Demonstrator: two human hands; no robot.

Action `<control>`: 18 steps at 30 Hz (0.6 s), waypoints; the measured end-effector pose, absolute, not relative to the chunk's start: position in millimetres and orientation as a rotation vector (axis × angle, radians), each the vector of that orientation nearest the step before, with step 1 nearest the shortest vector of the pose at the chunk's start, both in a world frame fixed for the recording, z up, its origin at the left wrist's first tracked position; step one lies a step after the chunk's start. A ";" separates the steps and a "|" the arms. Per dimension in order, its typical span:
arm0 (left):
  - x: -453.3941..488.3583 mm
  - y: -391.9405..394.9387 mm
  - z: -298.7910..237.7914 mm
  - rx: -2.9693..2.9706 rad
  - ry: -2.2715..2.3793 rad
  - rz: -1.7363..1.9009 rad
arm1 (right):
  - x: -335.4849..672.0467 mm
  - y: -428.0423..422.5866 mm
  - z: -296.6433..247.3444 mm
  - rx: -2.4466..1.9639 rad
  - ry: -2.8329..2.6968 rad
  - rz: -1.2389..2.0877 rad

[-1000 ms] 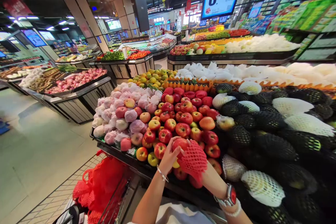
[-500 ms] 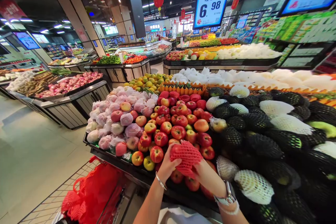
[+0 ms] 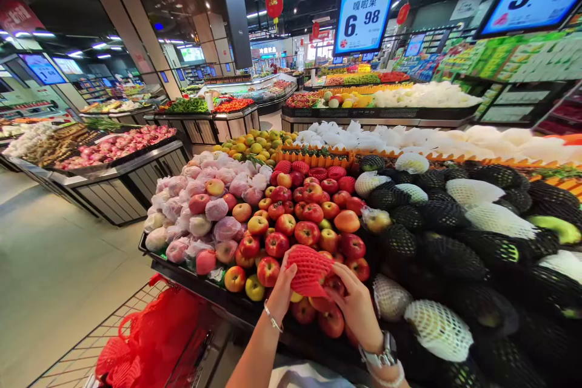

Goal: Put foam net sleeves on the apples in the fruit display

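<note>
Above the apple display, a red foam net sleeve [image 3: 309, 271] bulges around a rounded fruit between my two hands. My left hand [image 3: 282, 284] grips its left side, thumb towards me. My right hand [image 3: 357, 303] curls around the right end, fingertips on the sleeve's edge. Red apple skin [image 3: 334, 285] shows at that end, under my right fingers; the rest of the fruit is hidden by the net. Just below and beyond lie loose red-and-yellow apples [image 3: 307, 233], close to both hands.
Film-wrapped pink apples [image 3: 217, 209] lie to the left, black-netted fruit [image 3: 450, 254] to the right. A wire cart [image 3: 68, 356] with red foam nets [image 3: 154, 339] stands at lower left. Price screens [image 3: 366, 3] hang overhead. An onion stand [image 3: 120, 148] is farther left.
The red net, draped over my right hand before, now wraps the apple. My right hand has drawn out of the net to the right end, and its fingers show.
</note>
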State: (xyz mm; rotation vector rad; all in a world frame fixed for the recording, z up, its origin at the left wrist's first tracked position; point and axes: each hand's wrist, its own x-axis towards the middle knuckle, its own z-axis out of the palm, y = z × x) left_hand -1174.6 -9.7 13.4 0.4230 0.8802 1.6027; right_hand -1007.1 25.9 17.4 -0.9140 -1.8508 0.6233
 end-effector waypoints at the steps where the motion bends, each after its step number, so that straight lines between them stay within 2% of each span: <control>1: -1175.0 -10.6 14.1 0.488 0.868 1.594 | -1006.7 26.5 15.0 -0.929 -1.863 0.680; 6: -1178.4 -14.0 19.3 0.925 0.895 1.399 | -1003.6 28.2 17.2 -0.914 -1.890 0.885; 9: -1177.1 -14.4 24.1 0.997 0.997 1.296 | -1002.1 29.1 21.2 -0.867 -1.926 0.970; 14: -1168.5 -16.1 25.6 0.930 1.091 1.476 | -1005.8 26.5 22.0 -0.848 -1.876 1.141; 18: -1161.9 -19.4 10.5 0.660 1.119 1.585 | -1003.3 25.5 16.3 -0.841 -1.741 1.215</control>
